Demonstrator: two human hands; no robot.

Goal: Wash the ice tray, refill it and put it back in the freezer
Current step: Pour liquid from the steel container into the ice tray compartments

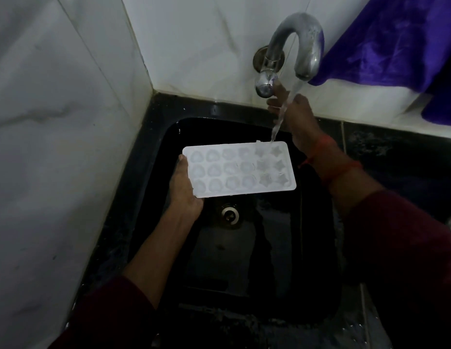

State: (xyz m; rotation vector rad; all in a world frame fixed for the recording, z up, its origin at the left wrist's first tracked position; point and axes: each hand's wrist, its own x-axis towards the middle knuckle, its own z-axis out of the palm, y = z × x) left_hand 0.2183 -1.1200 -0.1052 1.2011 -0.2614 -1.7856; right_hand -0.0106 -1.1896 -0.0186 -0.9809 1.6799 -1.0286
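Black sink (232, 268), left hand (185, 190) gripping ice tray (238, 170), right hand (298, 117) pinching tap knob (264, 84).

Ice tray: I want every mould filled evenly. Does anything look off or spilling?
Slightly. The water stream lands on the ice tray at its far right corner, beside the rim, so some likely runs off into the sink. The left hand holds it by the left end only.
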